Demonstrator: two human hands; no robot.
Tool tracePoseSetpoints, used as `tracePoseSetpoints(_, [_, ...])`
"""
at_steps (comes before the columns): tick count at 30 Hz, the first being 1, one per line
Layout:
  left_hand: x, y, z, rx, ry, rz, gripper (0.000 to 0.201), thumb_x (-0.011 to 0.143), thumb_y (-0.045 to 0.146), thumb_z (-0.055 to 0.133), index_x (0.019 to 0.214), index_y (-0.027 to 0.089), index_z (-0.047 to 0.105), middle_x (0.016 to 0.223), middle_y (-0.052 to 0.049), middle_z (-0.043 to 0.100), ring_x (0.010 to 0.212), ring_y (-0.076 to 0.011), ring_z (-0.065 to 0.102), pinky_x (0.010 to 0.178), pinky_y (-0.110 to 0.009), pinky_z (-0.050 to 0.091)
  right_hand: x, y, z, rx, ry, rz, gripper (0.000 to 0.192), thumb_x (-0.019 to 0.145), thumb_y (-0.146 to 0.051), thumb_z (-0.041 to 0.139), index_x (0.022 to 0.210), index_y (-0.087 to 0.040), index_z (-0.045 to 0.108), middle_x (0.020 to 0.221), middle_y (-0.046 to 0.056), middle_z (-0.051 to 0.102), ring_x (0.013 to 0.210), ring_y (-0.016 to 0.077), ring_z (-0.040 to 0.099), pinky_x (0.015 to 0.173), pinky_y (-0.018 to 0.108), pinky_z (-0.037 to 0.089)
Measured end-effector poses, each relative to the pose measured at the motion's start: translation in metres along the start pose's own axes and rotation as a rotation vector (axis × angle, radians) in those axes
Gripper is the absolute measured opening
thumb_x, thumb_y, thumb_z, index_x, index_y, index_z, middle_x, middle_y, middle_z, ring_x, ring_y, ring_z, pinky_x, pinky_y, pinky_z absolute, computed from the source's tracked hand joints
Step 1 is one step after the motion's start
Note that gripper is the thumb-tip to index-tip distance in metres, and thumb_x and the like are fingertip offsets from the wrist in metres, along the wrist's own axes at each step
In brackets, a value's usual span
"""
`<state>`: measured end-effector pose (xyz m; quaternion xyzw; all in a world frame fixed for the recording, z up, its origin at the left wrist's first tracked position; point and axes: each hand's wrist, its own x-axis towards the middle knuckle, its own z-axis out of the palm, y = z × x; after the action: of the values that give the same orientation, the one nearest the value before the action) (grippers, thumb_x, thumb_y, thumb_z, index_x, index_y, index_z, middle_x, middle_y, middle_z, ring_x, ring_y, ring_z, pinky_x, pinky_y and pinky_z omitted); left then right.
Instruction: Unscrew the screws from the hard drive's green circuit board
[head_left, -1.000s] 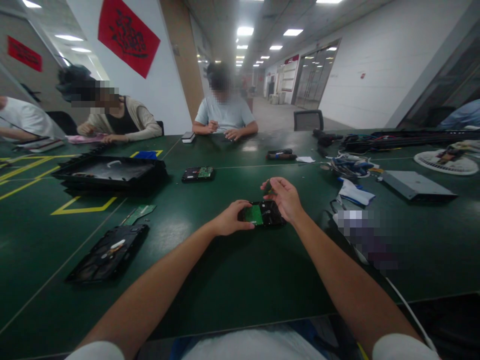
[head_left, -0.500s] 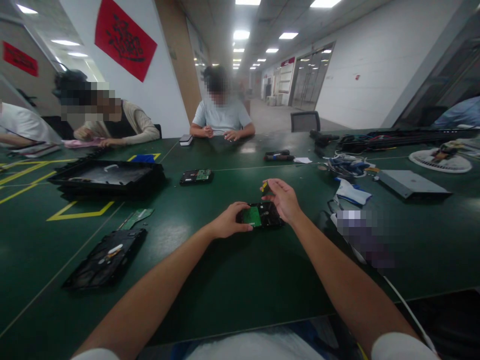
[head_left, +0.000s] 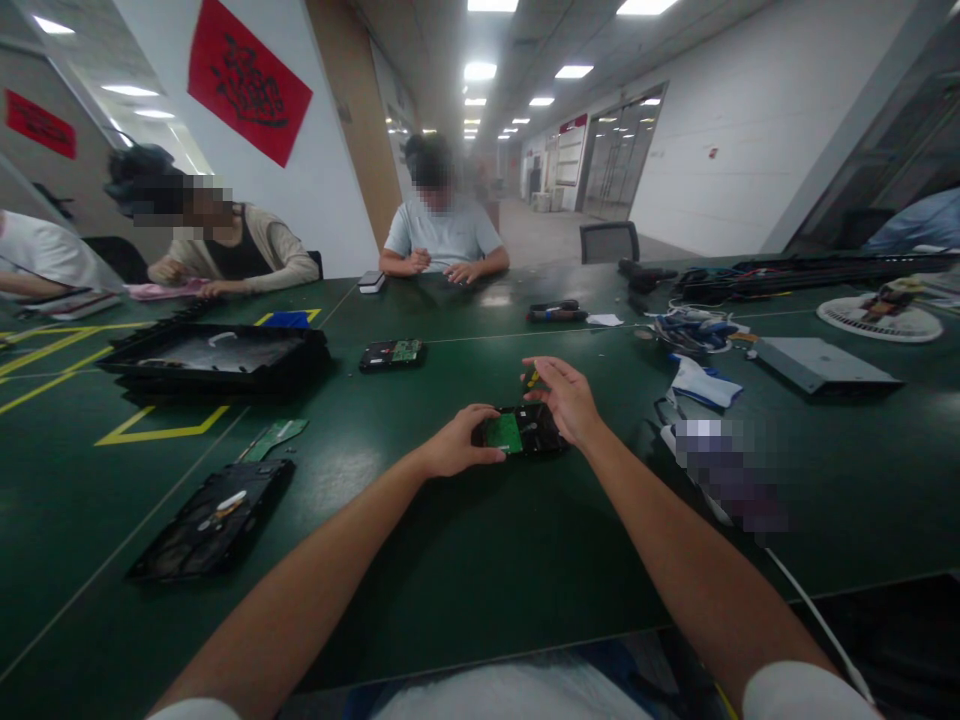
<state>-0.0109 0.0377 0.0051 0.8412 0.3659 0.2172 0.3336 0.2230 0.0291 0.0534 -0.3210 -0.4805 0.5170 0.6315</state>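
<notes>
One side braces while the other works finely

The left hand (head_left: 469, 440) has its grip closed around the left end of a drive unit (head_left: 502, 432), thumb near, fingers at the far edge; the unit sits right in front of the person, between the two hands, and appears to lie on the tabletop (head_left: 487, 560); the right hand (head_left: 568, 395) has a narrow pinch on a small yellow-and-black tool (head_left: 533, 380) above the unit's right half; whether its tip touches is too small to tell. To work well here, I would keep the left grip firm at the edge, clear of the green board; the tool is best held upright, pressed lightly and guided by the fingertips, since a slip could scratch the board or skid toward the bracing thumb.

Of the containers, the black open tray (head_left: 225, 374) at far left has a greyish floor with a white curved piece (head_left: 223, 339) inside; nearer, a shallow black housing (head_left: 176, 535) bears a white piece (head_left: 235, 498) and some coppery bits; the grey metal casing (head_left: 825, 365) at right shows only its outside, so I cannot tell what it holds.
</notes>
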Motion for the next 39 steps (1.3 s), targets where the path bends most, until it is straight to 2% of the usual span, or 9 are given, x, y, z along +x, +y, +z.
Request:
tracePoseSetpoints(7, [0.0002,0.0019,0.0007,0.006,0.014,0.013,0.082,0.072,0.055,0.082,0.142,0.024,0.054,0.151,-0.014,0.047,0.138,-0.0329,0.047,0.117,-0.052,0.038,0.0004,0.0021,-0.0009,0.088,-0.01,0.008,0.031,0.086,-0.053,0.072,0.098,-0.025,0.07,0.1,0.004,0.074,0.098,0.0206,0.069,0.074,0.032,0.06])
tracePoseSetpoints(13, [0.0002,0.0006,0.0005,0.01,0.009,0.012,0.083,0.072,0.057,0.082,0.143,0.024,0.053,0.151,-0.013,0.046,0.138,-0.0326,0.047,0.117,-0.05,0.039,0.0013,0.0017,-0.0014,0.021,0.008,0.012,0.033,0.082,-0.05,0.076,0.106,-0.027,0.072,0.093,0.001,0.072,0.087,0.0164,0.067,0.063,0.025,0.057])
tracePoseSetpoints(16, [-0.0003,0.0003,0.0003,0.006,0.007,0.011,0.083,0.073,0.058,0.08,0.143,0.024,0.052,0.152,-0.013,0.045,0.14,-0.0324,0.046,0.118,-0.05,0.039,0.0014,0.0019,-0.001,-0.004,0.02,0.006,0.031,0.08,-0.049,0.078,0.101,-0.026,0.073,0.093,0.001,0.071,0.085,0.0155,0.066,0.058,0.023,0.054])
tracePoseSetpoints(23, [0.0002,0.0013,-0.0003,0.017,-0.002,-0.003,0.083,0.073,0.059,0.08,0.144,0.025,0.052,0.152,-0.012,0.045,0.14,-0.0332,0.045,0.118,-0.051,0.039,-0.0003,0.0018,-0.0012,0.058,-0.023,0.017,0.033,0.088,-0.056,0.068,0.101,-0.026,0.07,0.101,0.004,0.074,0.096,0.0205,0.07,0.07,0.03,0.059])
tracePoseSetpoints(27, [0.0009,0.0002,-0.0005,0.008,-0.002,-0.009,0.084,0.072,0.058,0.081,0.144,0.026,0.052,0.152,-0.012,0.046,0.14,-0.034,0.046,0.117,-0.053,0.039,0.0004,0.0012,-0.0008,0.007,-0.009,0.021,0.034,0.084,-0.054,0.073,0.107,-0.028,0.072,0.097,0.003,0.073,0.092,0.0185,0.069,0.065,0.027,0.058])
tracePoseSetpoints(30, [0.0006,0.0002,-0.0011,0.009,-0.007,-0.011,0.084,0.073,0.058,0.08,0.144,0.026,0.051,0.152,-0.012,0.045,0.139,-0.0337,0.046,0.116,-0.052,0.04,0.0009,0.0011,0.0002,-0.015,0.014,0.0,0.031,0.081,-0.05,0.077,0.102,-0.028,0.075,0.099,0.002,0.072,0.089,0.0166,0.067,0.061,0.025,0.056])
tracePoseSetpoints(36, [-0.0002,0.0005,0.0,0.008,0.007,0.001,0.083,0.072,0.058,0.081,0.143,0.026,0.052,0.151,-0.012,0.046,0.139,-0.0337,0.046,0.116,-0.052,0.04,-0.0002,0.0012,0.0006,0.035,-0.01,0.007,0.032,0.085,-0.053,0.072,0.101,-0.026,0.072,0.102,0.004,0.074,0.097,0.0198,0.069,0.073,0.031,0.06])
tracePoseSetpoints(39, [0.0001,0.0,0.0009,0.013,0.015,0.012,0.082,0.072,0.058,0.081,0.143,0.026,0.053,0.151,-0.012,0.046,0.139,-0.0335,0.047,0.117,-0.052,0.04,-0.0001,0.0017,0.0001,0.038,-0.006,0.021,0.033,0.085,-0.055,0.071,0.101,-0.026,0.071,0.103,0.004,0.075,0.098,0.0201,0.07,0.073,0.031,0.059])
